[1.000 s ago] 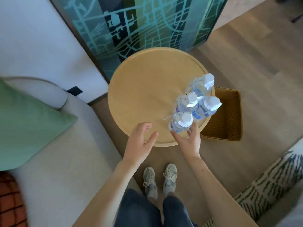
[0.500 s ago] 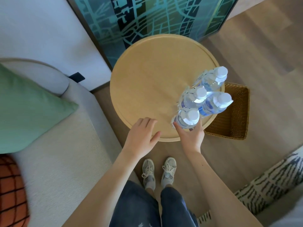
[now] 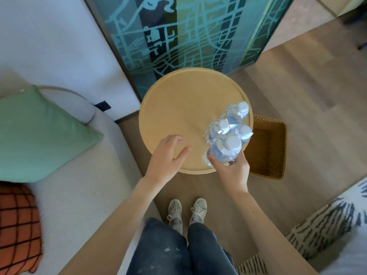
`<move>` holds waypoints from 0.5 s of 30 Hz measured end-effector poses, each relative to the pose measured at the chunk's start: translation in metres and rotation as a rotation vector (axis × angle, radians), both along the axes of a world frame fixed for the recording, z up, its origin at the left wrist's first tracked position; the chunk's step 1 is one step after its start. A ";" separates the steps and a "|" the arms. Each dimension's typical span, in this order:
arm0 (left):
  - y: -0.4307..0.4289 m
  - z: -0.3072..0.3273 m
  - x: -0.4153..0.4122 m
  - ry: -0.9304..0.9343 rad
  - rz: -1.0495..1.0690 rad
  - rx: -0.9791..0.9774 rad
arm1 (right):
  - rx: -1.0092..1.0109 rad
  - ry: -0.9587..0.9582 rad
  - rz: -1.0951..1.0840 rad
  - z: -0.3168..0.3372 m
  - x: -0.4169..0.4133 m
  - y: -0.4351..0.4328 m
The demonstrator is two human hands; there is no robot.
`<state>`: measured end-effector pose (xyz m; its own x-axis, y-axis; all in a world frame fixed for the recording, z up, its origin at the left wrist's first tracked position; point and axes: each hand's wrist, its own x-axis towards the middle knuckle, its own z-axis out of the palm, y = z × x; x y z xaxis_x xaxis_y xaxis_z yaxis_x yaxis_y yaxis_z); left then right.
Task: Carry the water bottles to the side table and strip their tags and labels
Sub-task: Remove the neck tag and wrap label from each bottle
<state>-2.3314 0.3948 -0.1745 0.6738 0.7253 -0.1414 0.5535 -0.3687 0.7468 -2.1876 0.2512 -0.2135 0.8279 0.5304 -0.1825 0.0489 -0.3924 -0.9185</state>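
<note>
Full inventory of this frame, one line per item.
water bottles: 4, clear with white caps, clustered at the table's right edge
side table: 1, light wood, centre
basket: 1, brown wicker, floor right of table
map artwork: 1, teal, behind table
sofa: 1, pale grey, left
green cushion: 1, on sofa
orange cushion: 1, dark grid, lower left
rug: 1, white with dark streaks, lower right
shoes: 2, pale, on the floor
jeans: dark blue, bottom
left hand: open, over table's near edge
right hand: grips nearest bottle
</note>
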 end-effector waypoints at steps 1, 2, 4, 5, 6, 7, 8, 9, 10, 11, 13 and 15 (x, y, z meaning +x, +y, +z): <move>-0.001 0.019 0.001 -0.033 0.023 -0.017 | 0.016 -0.016 0.024 0.018 0.003 -0.001; -0.002 0.038 0.001 -0.072 0.045 -0.030 | 0.036 -0.026 0.048 0.037 0.005 -0.003; -0.006 0.075 0.002 -0.147 0.078 -0.021 | 0.085 -0.025 0.089 0.075 0.010 -0.006; -0.007 0.092 0.002 -0.182 0.091 -0.002 | 0.112 -0.024 0.108 0.093 0.012 -0.007; -0.008 0.107 0.002 -0.216 0.095 0.019 | 0.139 -0.023 0.127 0.111 0.014 -0.007; -0.009 0.121 0.002 -0.247 0.088 0.043 | 0.169 -0.023 0.144 0.127 0.016 -0.007; -0.010 0.133 0.002 -0.270 0.075 0.069 | 0.205 -0.027 0.159 0.141 0.018 -0.007; -0.011 0.144 0.003 -0.281 0.060 0.093 | 0.242 -0.033 0.173 0.154 0.019 -0.007; -0.012 0.153 0.003 -0.283 0.042 0.121 | 0.275 -0.040 0.188 0.164 0.020 -0.007; -0.012 0.159 0.004 -0.285 0.026 0.155 | 0.303 -0.048 0.203 0.174 0.020 -0.007; -0.012 0.168 0.005 -0.310 0.009 0.219 | 0.349 -0.069 0.229 0.188 0.020 -0.007; -0.012 0.175 0.008 -0.342 0.007 0.276 | 0.393 -0.084 0.254 0.198 0.020 -0.006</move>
